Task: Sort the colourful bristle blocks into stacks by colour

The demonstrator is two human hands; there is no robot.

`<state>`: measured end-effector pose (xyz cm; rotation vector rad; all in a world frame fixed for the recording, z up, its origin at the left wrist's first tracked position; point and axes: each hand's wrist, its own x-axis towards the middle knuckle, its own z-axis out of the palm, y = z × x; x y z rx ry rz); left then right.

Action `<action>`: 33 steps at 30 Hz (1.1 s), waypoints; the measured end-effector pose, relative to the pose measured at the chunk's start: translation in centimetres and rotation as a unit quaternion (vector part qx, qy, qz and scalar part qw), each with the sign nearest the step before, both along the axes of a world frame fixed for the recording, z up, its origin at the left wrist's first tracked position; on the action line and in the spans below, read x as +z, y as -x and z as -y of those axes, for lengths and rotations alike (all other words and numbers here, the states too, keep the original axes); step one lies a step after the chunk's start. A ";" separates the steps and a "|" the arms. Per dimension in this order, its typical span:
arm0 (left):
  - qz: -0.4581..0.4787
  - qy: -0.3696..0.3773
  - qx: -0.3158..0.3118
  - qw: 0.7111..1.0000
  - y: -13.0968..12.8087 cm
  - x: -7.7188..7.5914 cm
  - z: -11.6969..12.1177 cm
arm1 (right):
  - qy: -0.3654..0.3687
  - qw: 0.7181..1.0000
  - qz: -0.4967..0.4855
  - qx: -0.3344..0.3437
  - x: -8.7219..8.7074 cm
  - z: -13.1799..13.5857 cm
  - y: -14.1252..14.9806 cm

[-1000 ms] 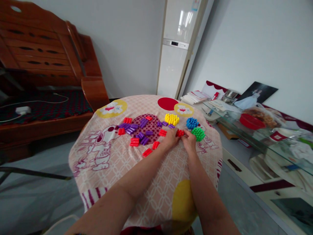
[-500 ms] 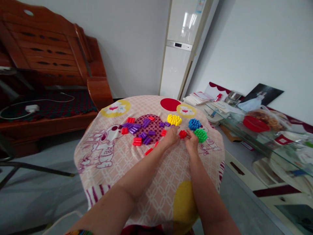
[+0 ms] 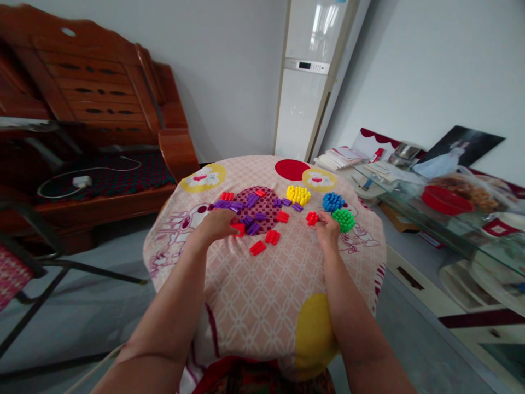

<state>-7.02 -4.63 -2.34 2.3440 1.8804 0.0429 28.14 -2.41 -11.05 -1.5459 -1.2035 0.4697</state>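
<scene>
My left hand (image 3: 219, 224) is at the left side of the table, its fingertips closed on a red ribbed plastic block (image 3: 238, 230); the hand hides part of it. My right hand (image 3: 328, 229) is at the right, pinching a small cluster of red plastic pieces (image 3: 312, 218) between thumb and fingers. Beside that hand sits a green knobbly cluster (image 3: 343, 220), with a blue cluster (image 3: 333, 202) just behind it. Farther left is a yellow cluster (image 3: 298, 195). Purple blocks (image 3: 251, 200) lie scattered near my left hand, among more red blocks (image 3: 272, 236).
A patterned cloth (image 3: 262, 295) covers the round table. To the right stands a glass-topped cabinet (image 3: 430, 224) with a red bowl (image 3: 447, 200) and papers (image 3: 339, 158). A wooden bench (image 3: 94, 98) is at the left, and a tall white air conditioner (image 3: 301, 104) behind.
My left hand has moved left from beside the red cluster to a red block among the purple ones. My right hand stays at the red cluster. The camera view has shifted slightly.
</scene>
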 end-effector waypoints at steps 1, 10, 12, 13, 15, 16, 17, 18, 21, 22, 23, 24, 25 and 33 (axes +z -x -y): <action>0.003 0.004 0.006 1.000 0.2 -0.4 0.4 | 0.000 1.000 0.001 -0.002 0.0 0.0 0.0; 0.259 -0.069 -0.023 0.963 -2.5 1.9 0.2 | 0.005 1.000 -0.009 -0.007 0.2 0.1 0.1; 0.292 -0.081 -0.056 0.951 -4.9 2.4 -0.5 | 0.007 1.000 -0.016 -0.007 0.3 0.2 0.2; 0.298 -0.084 -0.076 0.948 -6.3 2.5 -0.8 | 0.009 1.000 -0.020 -0.005 0.3 0.2 0.3; 0.300 -0.091 -0.111 0.943 -9.4 2.3 -1.4 | 0.008 1.000 -0.026 -0.004 0.3 0.3 0.4; 0.298 -0.093 -0.124 0.942 -10.9 2.0 -1.7 | 0.007 1.000 -0.029 -0.005 0.3 0.4 0.5; 0.289 -0.090 -0.129 0.944 -12.4 1.7 -2.0 | 0.006 0.999 -0.033 -0.007 0.4 0.4 0.5; 0.276 -0.088 -0.129 0.949 -13.7 1.3 -2.3 | 0.006 0.999 -0.035 -0.009 0.4 0.4 0.5; 0.234 -0.092 -0.108 0.962 -16.6 0.0 -2.9 | 0.012 0.999 -0.041 -0.007 0.5 0.3 0.5; 0.227 -0.097 -0.102 0.964 -17.2 -0.5 -3.1 | 0.015 0.999 -0.040 -0.006 0.6 0.3 0.5; 0.225 -0.100 -0.098 0.964 -17.7 -1.0 -3.3 | 0.016 0.999 -0.037 -0.007 0.6 0.3 0.5; 0.227 -0.101 -0.098 0.964 -18.1 -1.5 -3.4 | 0.015 0.999 -0.032 -0.009 0.7 0.3 0.4; 0.231 -0.101 -0.103 0.962 -18.5 -2.0 -3.5 | 0.013 1.000 -0.026 -0.011 0.7 0.3 0.4; 0.327 -0.091 -0.115 0.933 -19.0 -5.2 -4.1 | -0.006 1.000 -0.010 -0.005 0.1 -0.1 0.2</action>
